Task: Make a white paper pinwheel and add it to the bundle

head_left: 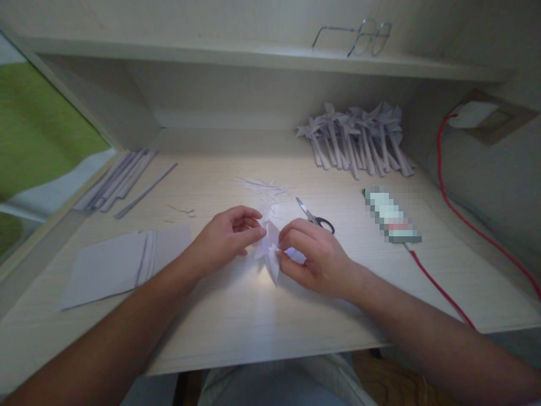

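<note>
Near the left edge of the tabletop (236, 332) lie paper strips (118, 179), and closer to the front edge a stack of sheets (122, 265). In the middle, a little toward the front edge, the left hand (226, 237) pinches the left side of a small folded paper piece (270, 248) between thumb and fingers; the piece stands just above the tabletop, one point turned down. The right hand (310, 254) grips its right side, fingers closed on the folds. To do this fold well, I think both hands should keep the layers pressed flat and aligned, and each crease should be run firmly with a fingertip, because thin paper slips easily. Just behind the right hand lie scissors (315, 215) beside some clippings (264, 187). Toward the back right corner lies a bundle of finished paper pieces (359, 141); near the right edge lies a blurred flat object on a red cable (448, 296).
</note>
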Demonstrator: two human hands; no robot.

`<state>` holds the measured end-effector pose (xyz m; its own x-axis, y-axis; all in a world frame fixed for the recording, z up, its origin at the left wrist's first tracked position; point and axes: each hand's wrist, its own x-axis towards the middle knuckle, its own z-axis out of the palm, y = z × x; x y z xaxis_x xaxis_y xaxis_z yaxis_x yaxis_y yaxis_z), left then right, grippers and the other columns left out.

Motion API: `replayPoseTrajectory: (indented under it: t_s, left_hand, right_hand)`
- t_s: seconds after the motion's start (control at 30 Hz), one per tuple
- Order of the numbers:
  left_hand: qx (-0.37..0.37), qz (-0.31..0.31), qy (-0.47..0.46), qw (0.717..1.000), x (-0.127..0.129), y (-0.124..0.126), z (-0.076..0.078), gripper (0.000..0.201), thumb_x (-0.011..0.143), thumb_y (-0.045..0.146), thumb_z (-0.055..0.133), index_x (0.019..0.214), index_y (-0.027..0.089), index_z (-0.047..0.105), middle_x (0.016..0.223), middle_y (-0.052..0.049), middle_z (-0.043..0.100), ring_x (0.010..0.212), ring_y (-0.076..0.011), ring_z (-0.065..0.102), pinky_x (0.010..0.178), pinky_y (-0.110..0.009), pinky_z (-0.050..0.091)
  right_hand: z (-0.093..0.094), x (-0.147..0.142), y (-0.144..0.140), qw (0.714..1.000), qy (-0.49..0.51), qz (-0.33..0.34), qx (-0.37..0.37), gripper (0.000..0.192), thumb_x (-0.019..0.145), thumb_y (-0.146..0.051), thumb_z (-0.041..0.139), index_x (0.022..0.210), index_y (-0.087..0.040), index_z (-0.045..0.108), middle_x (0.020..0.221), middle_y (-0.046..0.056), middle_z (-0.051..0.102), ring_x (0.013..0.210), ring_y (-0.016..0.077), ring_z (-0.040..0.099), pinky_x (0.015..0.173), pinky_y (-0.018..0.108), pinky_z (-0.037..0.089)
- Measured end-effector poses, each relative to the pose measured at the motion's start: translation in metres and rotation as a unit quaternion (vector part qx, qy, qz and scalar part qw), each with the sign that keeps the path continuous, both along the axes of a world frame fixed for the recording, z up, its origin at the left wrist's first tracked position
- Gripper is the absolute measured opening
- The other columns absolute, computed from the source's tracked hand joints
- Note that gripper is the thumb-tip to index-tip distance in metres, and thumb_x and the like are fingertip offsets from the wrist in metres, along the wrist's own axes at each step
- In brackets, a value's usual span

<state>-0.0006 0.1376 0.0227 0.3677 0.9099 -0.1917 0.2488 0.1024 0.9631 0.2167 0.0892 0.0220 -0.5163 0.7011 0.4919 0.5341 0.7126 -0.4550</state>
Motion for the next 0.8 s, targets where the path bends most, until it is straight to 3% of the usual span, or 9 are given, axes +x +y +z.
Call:
replayPoseTrajectory:
  t_s: [0.1,0.2,0.3,0.5,0.8]
  left_hand:
    - [0.033,-0.019,0.043,0.998,-0.001,0.002,0.001,0.02,0.077,0.029,0.074,0.093,0.017,0.073,0.08,-0.002,0.069,0.071,-0.0167,0.062,0.059,-0.026,0.051]
    - [0.104,-0.012,0.082,0.991,-0.002,0.001,0.004,0.009,0.076,0.021,0.07,0.083,0.018,0.074,0.077,-0.001,0.072,0.072,-0.0163,0.063,0.068,-0.028,0.049]
    - [0.135,0.009,0.094,0.986,-0.001,0.0,0.007,0.009,0.075,0.019,0.068,0.081,0.018,0.074,0.077,-0.001,0.072,0.073,-0.0169,0.064,0.07,-0.029,0.047]
    - [0.127,0.034,0.078,0.988,0.003,-0.002,0.01,0.015,0.075,0.021,0.065,0.084,0.017,0.076,0.075,-0.001,0.072,0.07,-0.0171,0.063,0.068,-0.029,0.047]
    - [0.14,-0.007,0.038,0.989,0.005,-0.008,0.013,0.009,0.075,0.019,0.068,0.081,0.018,0.076,0.084,-0.002,0.075,0.08,-0.0178,0.066,0.069,-0.026,0.051]
  right_hand:
    - [0.002,-0.001,0.0,0.999,-0.028,0.01,0.019,0.008,0.091,-0.016,0.057,0.084,-0.02,0.057,0.086,0.009,0.067,0.079,0.0224,0.062,0.069,0.036,0.049]
    - [0.002,-0.001,0.0,1.0,-0.024,0.005,0.019,0.008,0.091,-0.015,0.056,0.085,-0.021,0.057,0.088,0.01,0.068,0.081,0.0225,0.062,0.071,0.036,0.05]
    - [0.0,0.0,0.0,1.0,0.0,-0.013,0.013,0.008,0.092,-0.016,0.056,0.085,-0.02,0.056,0.089,0.01,0.067,0.081,0.0222,0.062,0.071,0.036,0.051]
    - [-0.005,0.001,0.0,0.999,0.02,-0.041,-0.002,0.007,0.091,-0.016,0.057,0.086,-0.02,0.056,0.088,0.008,0.064,0.081,0.0216,0.061,0.072,0.035,0.049]
    - [-0.005,0.001,0.0,0.997,0.07,-0.027,0.027,0.011,0.09,-0.013,0.061,0.084,-0.02,0.055,0.086,0.006,0.065,0.079,0.0202,0.062,0.071,0.034,0.05]
